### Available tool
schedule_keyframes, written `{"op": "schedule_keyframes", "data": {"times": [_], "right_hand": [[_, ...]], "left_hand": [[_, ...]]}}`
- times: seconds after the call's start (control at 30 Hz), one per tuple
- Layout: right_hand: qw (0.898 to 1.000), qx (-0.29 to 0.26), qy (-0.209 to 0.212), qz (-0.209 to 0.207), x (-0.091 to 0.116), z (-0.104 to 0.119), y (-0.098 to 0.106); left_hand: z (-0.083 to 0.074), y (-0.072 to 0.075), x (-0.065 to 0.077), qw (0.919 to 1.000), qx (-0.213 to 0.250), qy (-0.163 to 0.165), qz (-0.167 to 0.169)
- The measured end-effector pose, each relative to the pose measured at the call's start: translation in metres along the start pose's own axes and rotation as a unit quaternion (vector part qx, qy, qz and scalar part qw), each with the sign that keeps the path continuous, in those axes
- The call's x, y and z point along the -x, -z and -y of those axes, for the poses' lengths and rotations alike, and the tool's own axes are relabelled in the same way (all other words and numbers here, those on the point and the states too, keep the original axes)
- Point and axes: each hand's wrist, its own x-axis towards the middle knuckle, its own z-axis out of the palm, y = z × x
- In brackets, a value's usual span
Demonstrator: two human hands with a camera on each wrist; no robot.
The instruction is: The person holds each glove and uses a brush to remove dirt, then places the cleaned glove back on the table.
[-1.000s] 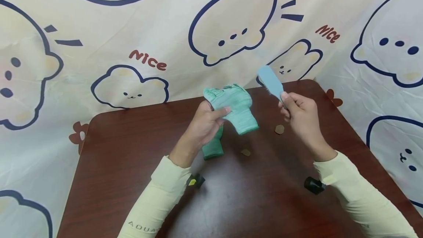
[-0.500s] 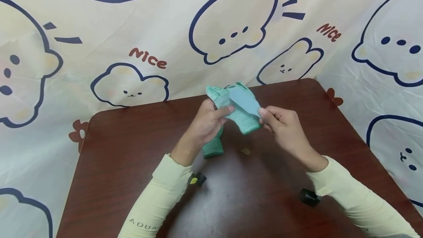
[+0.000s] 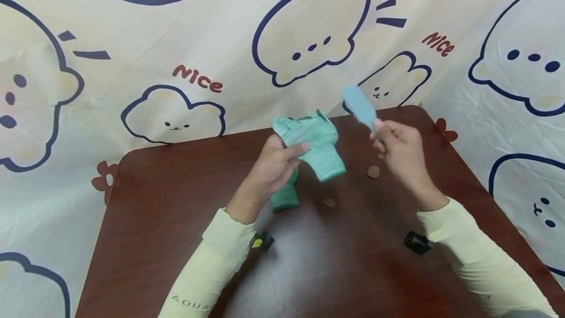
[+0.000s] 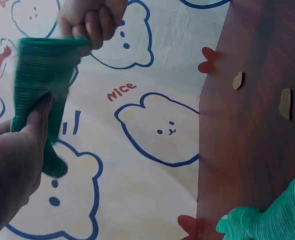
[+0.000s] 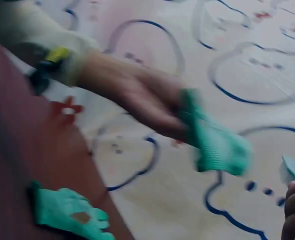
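My left hand [image 3: 269, 168] grips a green knit glove [image 3: 318, 144] over the table, thumb lying across its front and the other fingers behind it. To its right, my right hand [image 3: 403, 158] pinches the handle end of a light blue brush [image 3: 359, 104], flat back facing me and raised apart from the glove. In the right wrist view only the tip of the brush [image 5: 291, 167] shows. A second green glove [image 3: 284, 198] lies on the table beneath the held one, partly hidden by my left hand; a brown flake [image 5: 81, 217] rests on it.
Two brown leaf-like flakes, a rounder one [image 3: 373, 172] and a smaller one [image 3: 328, 202], lie on the dark red wooden table [image 3: 176, 200]. A printed cloth [image 3: 247, 23] hangs behind the table and along its sides. Black wrist devices [image 3: 417, 243] sit under both sleeves.
My right hand brought the brush leftward onto the held glove, then lifted it back up and right, away from it. My left hand has kept its grip almost in place.
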Motion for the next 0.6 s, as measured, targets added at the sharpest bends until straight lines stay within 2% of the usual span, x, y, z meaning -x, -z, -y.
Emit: {"op": "schedule_keyframes", "data": {"times": [0.03, 0.1, 0.17, 0.37, 0.47, 0.6], "right_hand": [[1.000, -0.004, 0.004, -0.010, -0.001, 0.000, 0.003], [1.000, -0.009, 0.010, -0.004, 0.001, 0.001, 0.005], [1.000, -0.015, 0.012, 0.025, 0.006, 0.004, 0.002], [0.992, 0.048, 0.032, 0.112, 0.026, 0.010, -0.020], [0.989, 0.074, 0.036, 0.123, 0.029, 0.010, -0.025], [0.990, 0.084, 0.033, 0.108, 0.026, 0.010, -0.023]], "left_hand": [[0.000, 0.001, 0.000, 1.0000, 0.001, -0.002, -0.003], [0.000, 0.002, 0.001, 1.0000, 0.003, -0.006, -0.004], [0.000, 0.003, 0.000, 0.9999, 0.002, -0.010, -0.001], [0.000, 0.000, -0.003, 0.9996, -0.016, -0.020, 0.015], [0.000, -0.001, -0.003, 0.9992, -0.025, -0.023, 0.022], [0.000, 0.000, -0.001, 0.9995, -0.022, -0.014, 0.018]]}}
